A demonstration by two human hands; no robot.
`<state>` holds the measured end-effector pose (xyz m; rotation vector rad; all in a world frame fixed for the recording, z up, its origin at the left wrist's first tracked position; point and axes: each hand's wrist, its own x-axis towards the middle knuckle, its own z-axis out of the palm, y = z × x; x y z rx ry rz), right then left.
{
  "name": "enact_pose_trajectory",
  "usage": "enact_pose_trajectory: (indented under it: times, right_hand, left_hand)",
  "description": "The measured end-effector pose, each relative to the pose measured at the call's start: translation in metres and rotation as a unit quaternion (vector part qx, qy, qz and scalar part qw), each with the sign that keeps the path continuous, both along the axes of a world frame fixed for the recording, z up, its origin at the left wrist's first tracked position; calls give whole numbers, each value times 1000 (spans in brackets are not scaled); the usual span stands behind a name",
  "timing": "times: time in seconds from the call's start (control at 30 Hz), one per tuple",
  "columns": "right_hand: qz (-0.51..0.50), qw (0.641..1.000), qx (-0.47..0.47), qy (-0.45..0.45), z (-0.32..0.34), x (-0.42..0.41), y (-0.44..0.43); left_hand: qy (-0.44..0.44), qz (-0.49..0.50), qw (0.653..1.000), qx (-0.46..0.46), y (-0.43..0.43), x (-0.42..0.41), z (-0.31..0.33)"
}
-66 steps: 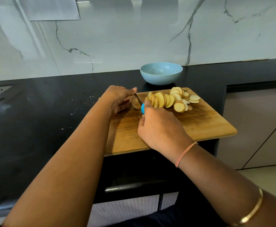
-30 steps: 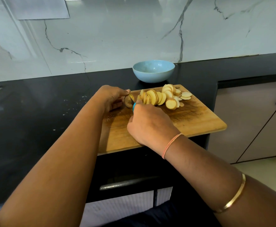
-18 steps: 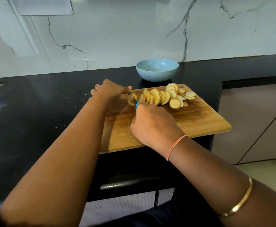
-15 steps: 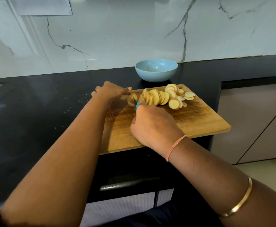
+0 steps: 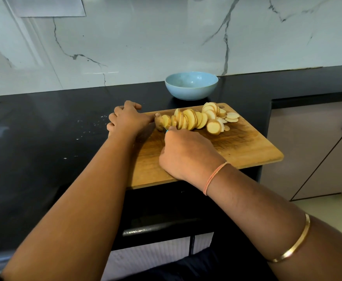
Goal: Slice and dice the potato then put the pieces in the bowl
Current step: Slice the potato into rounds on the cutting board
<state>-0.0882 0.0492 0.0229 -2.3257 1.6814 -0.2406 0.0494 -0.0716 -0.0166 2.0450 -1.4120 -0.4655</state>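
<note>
Surface: we see a glossy black surface (image 5: 34,138) running left to right, with pale crumbs on it left of the board.
Room: a white veined marble wall (image 5: 166,37) rises behind. Pale cabinet doors (image 5: 312,149) stand at the right, a metal drawer handle (image 5: 160,228) sits below the board, and there is light floor (image 5: 328,216).
Board: a wooden cutting board (image 5: 237,147) reaches the surface's near edge.
Bowl: a blue bowl (image 5: 191,86) stands just beyond the board's far edge.
Potato: the potato end (image 5: 159,122) sits at the board's far left, and the slices (image 5: 190,120) lean in a row to its right.
Left hand: the left hand (image 5: 128,120) rests on the board's left edge with one fingertip touching the potato end. We cannot tell whether it grips.
Right hand: the right hand (image 5: 186,155) curls tightly round a knife (image 5: 166,130), of which only a blue speck of handle shows.
</note>
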Motion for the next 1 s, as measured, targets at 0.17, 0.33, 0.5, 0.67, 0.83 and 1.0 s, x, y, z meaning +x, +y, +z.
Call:
enact_pose_trajectory:
  times: [0.17, 0.33, 0.5, 0.67, 0.83, 1.0]
  right_hand:
    - [-19, 1000, 3, -19, 0, -2, 0]
    - [-40, 999, 6, -31, -2, -3, -1]
    - [-39, 999, 18, -32, 0, -4, 0]
    - [-30, 999, 6, -18, 1, -15, 16]
    - [-54, 997, 28, -39, 2, -28, 23]
    - [-64, 994, -14, -88, -2, -45, 22]
  left_hand:
    - [148, -133, 975, -104, 25, -2, 16]
    - [167, -269, 948, 3, 45, -10, 21]
    - [189, -207, 959, -29, 43, -12, 16]
    - [184, -154, 968, -75, 38, -9, 10]
    - [165, -157, 970, -86, 34, -6, 8]
    - [126, -181, 971, -92, 31, -7, 8]
